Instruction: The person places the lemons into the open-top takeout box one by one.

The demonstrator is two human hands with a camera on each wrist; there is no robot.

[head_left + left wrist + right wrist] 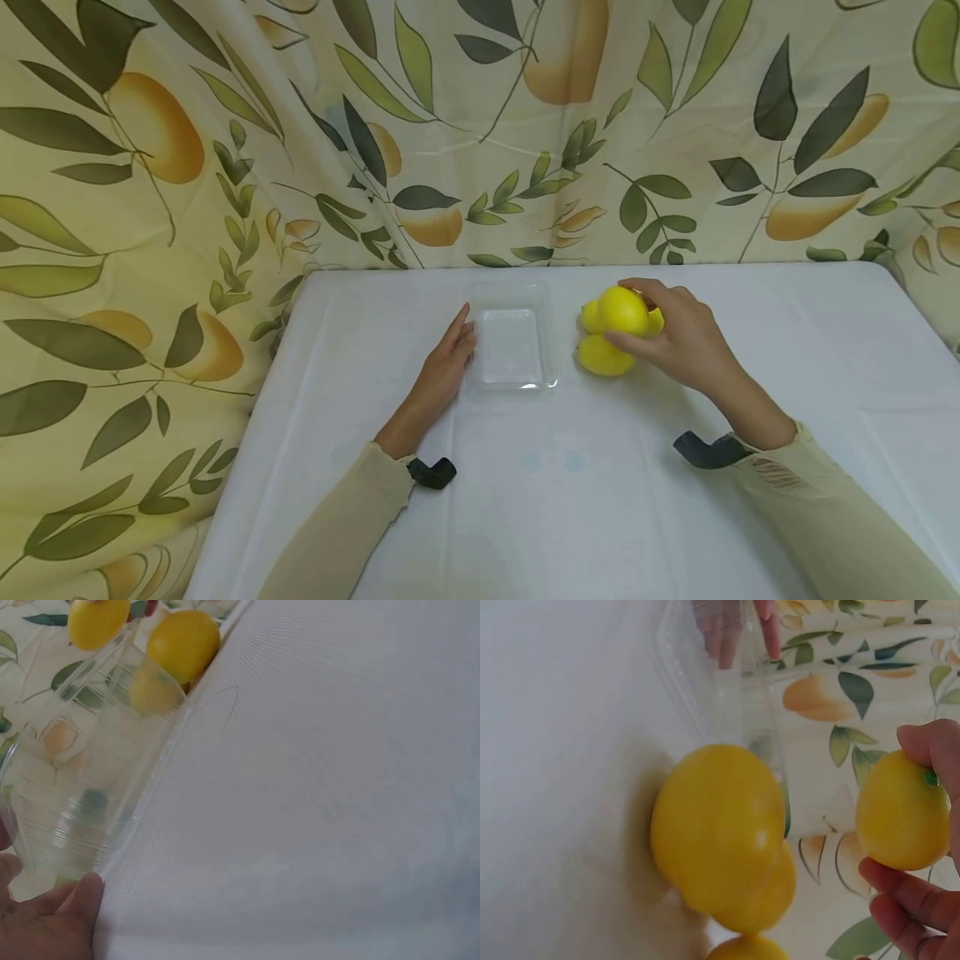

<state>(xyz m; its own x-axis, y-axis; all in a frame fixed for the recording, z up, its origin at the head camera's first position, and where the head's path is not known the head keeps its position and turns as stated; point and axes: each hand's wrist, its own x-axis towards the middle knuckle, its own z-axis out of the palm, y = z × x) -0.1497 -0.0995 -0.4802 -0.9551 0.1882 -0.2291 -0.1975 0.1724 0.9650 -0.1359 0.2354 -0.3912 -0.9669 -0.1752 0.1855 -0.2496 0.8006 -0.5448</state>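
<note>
My right hand grips a yellow lemon between thumb and fingers, above the other lemons. In the right wrist view this lemon shows a small green spot at its end. Below it, three lemons lie close together on the table: a near lemon, a partly covered lemon and one behind the fingers. To their left stands a clear plastic container with nothing in it. My left hand rests with extended fingers against its left side; the thumb touches its lower edge in the left wrist view.
A white cloth covers the table. Behind and to the left hangs a curtain printed with leaves and orange fruit. Dark straps sit at both wrists.
</note>
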